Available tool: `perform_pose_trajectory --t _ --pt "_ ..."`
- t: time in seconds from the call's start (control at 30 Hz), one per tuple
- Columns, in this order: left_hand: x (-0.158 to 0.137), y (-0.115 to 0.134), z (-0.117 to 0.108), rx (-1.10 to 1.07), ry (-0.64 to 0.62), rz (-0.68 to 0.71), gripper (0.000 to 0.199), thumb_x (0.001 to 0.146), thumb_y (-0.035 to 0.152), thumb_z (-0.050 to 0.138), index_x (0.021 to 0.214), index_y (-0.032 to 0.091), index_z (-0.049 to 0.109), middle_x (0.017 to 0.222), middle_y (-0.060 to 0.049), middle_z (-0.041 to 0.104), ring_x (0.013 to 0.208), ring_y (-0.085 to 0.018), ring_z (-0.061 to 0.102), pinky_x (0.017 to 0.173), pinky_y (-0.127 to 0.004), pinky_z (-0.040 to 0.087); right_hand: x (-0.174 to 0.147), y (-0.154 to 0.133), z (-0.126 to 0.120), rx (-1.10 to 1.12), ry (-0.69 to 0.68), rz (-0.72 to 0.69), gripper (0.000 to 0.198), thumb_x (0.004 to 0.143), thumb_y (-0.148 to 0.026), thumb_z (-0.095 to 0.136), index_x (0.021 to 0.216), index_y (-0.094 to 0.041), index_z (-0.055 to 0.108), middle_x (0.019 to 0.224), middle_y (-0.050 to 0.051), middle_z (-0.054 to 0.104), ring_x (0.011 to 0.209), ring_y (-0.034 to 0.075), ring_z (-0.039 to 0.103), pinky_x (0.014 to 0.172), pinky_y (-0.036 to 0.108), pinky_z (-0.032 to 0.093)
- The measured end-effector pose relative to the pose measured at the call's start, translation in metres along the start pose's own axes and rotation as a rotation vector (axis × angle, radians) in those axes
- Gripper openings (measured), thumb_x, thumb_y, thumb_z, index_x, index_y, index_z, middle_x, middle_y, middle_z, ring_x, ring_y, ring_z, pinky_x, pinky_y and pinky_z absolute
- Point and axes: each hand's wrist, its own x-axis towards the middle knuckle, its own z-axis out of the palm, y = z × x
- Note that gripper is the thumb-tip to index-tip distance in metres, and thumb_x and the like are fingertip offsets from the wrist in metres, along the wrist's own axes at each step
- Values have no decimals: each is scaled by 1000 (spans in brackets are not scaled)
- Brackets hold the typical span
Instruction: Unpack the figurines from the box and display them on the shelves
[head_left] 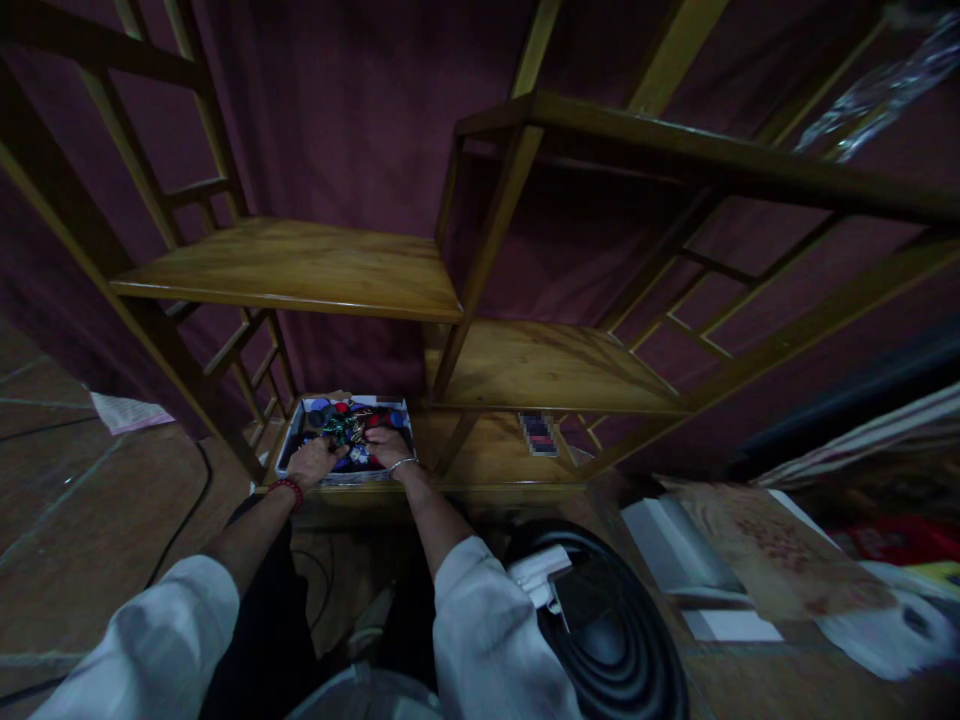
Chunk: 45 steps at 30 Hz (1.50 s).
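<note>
My sleeves (480, 610) are white, my beads (287, 487) red, my bracelet (403, 463) silvery. At the left edge of the yellow-brown bottom shelf (491, 447), the white-rimmed box (409, 432) shows blue, red, green and gold trinkets (345, 428); the curtain (330, 130) is plum.

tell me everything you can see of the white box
The white box is shallow, rectangular and open, perhaps cardboard. It lies flat at the left end of the lowest shelf. Small things crowd it, red, blue and shiny green among them; the left hand and right hand reach inside.
</note>
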Motion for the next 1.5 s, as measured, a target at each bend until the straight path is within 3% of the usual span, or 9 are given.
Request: perform_pose_trajectory --t 0.47,0.9,1.1,1.5 --pt "11 -7 11 37 -8 26 53 75 59 34 99 18 60 104 -13 62 99 -28 57 77 -32 44 4 8 2 -51 -29 -2 30 61 -5 61 88 -17 65 95 4 67 89 17 62 81 27 49" --pt "7 -4 6 14 -9 6 56 75 58 35 103 16 60 103 -16 62 98 -31 57 76 -34 43 5 7 4 -115 -20 -10 26 65 -4 60 88 -15 64 92 2 68 86 12 62 76 20 48" --pt "5 -5 2 -70 -16 26 45 76 50 42 105 21 61 108 -10 62 102 -28 56 79 -31 42 14 17 8 -199 -25 -38 20 63 -14 66 83 -13 65 83 2 69 79 13 63 73 21 48" --pt "12 -12 7 -139 35 18 37 73 45 49 93 17 61 95 -10 65 91 -25 60 69 -27 44 16 16 7 -322 -70 -78 15 61 -21 68 76 -19 66 78 -2 68 75 11 62 67 16 45"
